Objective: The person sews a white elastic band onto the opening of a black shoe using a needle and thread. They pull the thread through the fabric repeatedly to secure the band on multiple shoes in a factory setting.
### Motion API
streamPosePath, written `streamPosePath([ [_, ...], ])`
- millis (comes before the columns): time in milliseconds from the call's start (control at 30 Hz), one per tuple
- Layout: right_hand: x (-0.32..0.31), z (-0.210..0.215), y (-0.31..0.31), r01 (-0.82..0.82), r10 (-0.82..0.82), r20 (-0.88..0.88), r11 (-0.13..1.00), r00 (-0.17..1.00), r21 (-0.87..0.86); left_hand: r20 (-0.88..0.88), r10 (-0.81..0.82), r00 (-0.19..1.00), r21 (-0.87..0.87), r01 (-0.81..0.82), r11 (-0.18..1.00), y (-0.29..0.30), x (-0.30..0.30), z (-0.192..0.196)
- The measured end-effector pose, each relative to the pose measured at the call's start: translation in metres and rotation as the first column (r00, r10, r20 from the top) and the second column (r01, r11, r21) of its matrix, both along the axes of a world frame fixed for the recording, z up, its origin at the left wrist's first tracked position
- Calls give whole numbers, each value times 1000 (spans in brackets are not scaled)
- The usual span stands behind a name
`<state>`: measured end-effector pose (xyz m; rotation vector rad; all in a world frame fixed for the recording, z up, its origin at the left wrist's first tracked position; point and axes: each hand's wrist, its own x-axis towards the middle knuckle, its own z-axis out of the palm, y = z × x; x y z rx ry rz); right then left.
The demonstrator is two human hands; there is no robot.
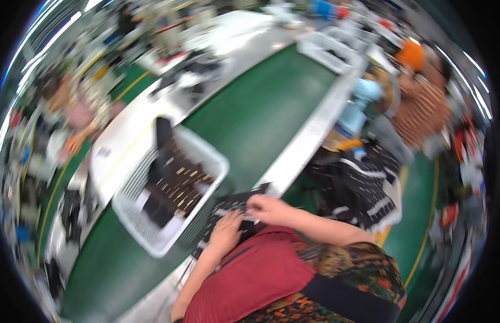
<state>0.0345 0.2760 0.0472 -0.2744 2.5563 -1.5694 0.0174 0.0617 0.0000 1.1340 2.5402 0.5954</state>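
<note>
Close in front of my body, a black cloth piece (228,203) with small white marks lies at the edge of the green belt. My left hand (227,232) rests on it with fingers stretched out fairly flat. Beside it, my right hand (267,209) is curled, thumb and fingers pinched on the cloth near its upper right part. Motion blur hides fine detail at the fingertips. Just left of the cloth stands a white slatted basket (220,161), holding dark folded fabric (177,177) with rows of light, shiny marks.
A green conveyor belt (271,102) runs diagonally between pale metal edges. At its far end sits another white basket (322,51). To my right lies a heap of black-and-white garments (352,188). One co-worker (424,107) is at far right, another (80,110) at left beyond a white table (126,134).
</note>
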Motion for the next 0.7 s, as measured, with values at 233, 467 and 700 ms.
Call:
streamPosePath([
  [233,11,52,-4,-247,246,-15,969,969,-32,61,-68,996,61,64,996,10,-7,3],
  [467,15,44,-21,-373,376,-138,927,916,46,-190,-226,955,224,266,938,-2,-13,-6],
  [700,16,70,-19,-361,348,104,922,932,140,37,27,999,165,-33,986,-4,-8,-11],
])
